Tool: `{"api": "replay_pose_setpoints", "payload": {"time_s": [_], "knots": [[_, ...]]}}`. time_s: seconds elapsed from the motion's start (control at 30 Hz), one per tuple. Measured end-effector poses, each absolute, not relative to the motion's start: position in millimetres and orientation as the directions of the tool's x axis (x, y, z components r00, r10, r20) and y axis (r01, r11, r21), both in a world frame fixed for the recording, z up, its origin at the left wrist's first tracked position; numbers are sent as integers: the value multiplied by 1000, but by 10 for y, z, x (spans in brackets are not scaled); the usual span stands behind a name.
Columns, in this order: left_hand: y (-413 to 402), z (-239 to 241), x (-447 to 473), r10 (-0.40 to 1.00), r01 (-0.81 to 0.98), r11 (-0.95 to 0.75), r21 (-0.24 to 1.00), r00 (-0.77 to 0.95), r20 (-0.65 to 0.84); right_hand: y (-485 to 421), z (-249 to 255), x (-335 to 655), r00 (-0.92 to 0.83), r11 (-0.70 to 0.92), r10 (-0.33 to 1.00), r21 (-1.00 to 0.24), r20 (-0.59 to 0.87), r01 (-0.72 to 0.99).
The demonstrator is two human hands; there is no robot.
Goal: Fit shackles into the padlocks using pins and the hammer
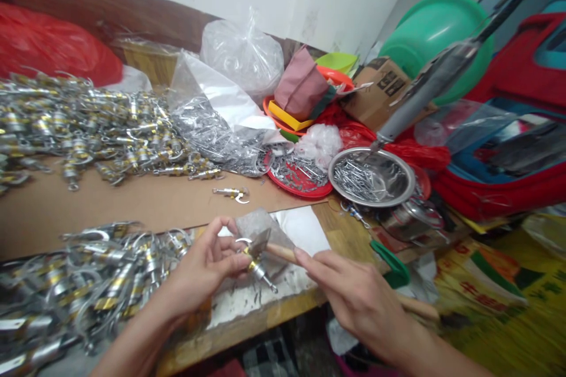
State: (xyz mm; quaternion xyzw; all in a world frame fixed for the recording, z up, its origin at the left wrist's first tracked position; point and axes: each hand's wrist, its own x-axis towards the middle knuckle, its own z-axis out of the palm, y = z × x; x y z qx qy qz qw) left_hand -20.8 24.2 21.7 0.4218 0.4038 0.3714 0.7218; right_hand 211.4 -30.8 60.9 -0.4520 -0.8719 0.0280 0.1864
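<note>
My left hand (207,268) pinches a small silver and gold metal clasp (256,265) between thumb and fingers, over a worn metal plate (283,247) on the bench. My right hand (354,294) grips the wooden handle of a small hammer (265,244), index finger stretched along it. The hammer head rests right at the clasp. One loose clasp (232,192) lies on the brown cardboard (132,206) beyond.
Piles of the same clasps lie at the near left (88,283) and far left (88,123). A steel bowl of pins (371,177), a red tray of metal parts (296,179), plastic bags, a cardboard box and a green basin (437,29) crowd the right.
</note>
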Motion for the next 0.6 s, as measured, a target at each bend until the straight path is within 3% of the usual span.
{"api": "replay_pose_setpoints", "payload": {"time_s": [0.13, 0.23, 0.37, 0.43, 0.53, 0.6], "knots": [[231, 227, -201, 882, -214, 361, 908, 395, -257, -394, 521, 2088, -506, 592, 787, -202, 352, 780], [227, 245, -195, 885, -212, 368, 905, 379, -270, -395, 429, 2098, -459, 553, 825, -311, 329, 773], [210, 270, -213, 894, -77, 335, 939, 340, -291, -167, 261, 2288, -188, 342, 927, -525, 325, 780], [191, 271, -231, 921, 94, 234, 968, 297, -251, -8, 185, 2439, -94, 208, 971, -579, 221, 788], [157, 242, -247, 971, 302, 14, 953, 222, -85, 169, 124, 2569, -83, 107, 994, -491, 70, 865], [137, 214, -242, 981, 370, -124, 921, 184, 58, 253, 121, 2510, -99, 134, 988, -342, 119, 930]]}}
